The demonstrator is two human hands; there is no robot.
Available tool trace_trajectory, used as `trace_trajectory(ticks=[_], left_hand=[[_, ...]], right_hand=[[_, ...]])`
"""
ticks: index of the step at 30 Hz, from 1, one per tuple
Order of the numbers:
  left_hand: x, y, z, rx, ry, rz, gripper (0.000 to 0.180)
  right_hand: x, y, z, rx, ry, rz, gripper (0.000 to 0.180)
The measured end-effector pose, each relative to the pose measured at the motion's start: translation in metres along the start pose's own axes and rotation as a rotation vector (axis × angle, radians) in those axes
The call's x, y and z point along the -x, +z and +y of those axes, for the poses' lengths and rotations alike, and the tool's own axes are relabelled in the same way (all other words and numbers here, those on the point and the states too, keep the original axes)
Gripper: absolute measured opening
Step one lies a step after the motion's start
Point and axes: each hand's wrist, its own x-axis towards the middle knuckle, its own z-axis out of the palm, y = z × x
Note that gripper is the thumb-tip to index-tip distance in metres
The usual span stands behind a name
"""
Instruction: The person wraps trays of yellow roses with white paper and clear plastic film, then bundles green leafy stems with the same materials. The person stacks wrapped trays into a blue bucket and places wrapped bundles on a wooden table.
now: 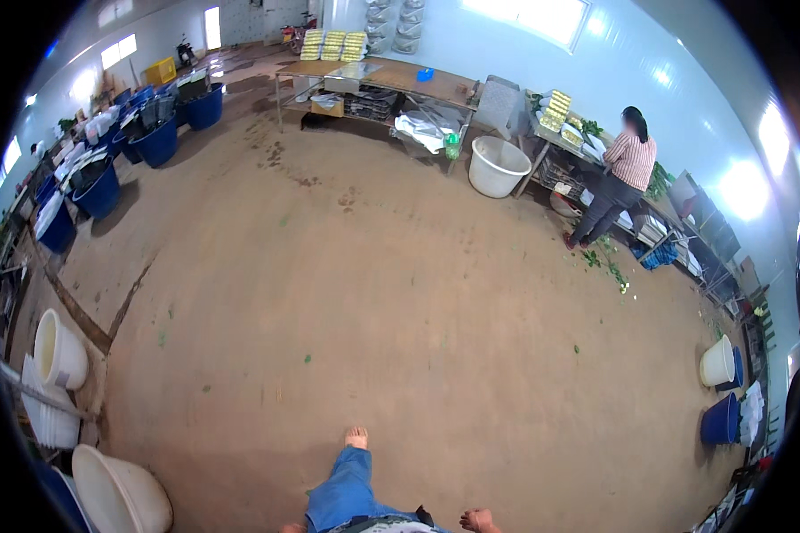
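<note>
My right hand [478, 521] hangs low at the bottom edge, its fingers curled in, and nothing shows in it. Of my left hand [293, 529] only a sliver appears at the lower rim, so its fingers are hidden. Between them is my leg in blue jeans [342, 484], with one foot [356, 437] forward on the brown floor [400, 311]. Neither hand touches any object that I can see.
A person [629, 160] in a striped top works at a bench on the right. Beside it stands a large white tub [498, 167]. A long table [418, 82] lines the back wall. Blue tubs [157, 144] fill the far left; white tubs [120, 490] stand near left. A blue bucket [719, 419] is at right.
</note>
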Motion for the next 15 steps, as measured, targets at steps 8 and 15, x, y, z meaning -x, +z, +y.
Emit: trace_trajectory(ticks=[8,15], left_hand=[[-0.087,-0.091,0.333,-0.261,0.328,0.266,0.025],[-0.085,-0.117,0.637,0.287,0.727,0.141,0.016]], right_hand=[[0.057,0.158,-0.185,0.817,-0.274,0.345,0.027],[-0.098,0.12,-0.305,0.719,-0.338,0.4,0.03]])
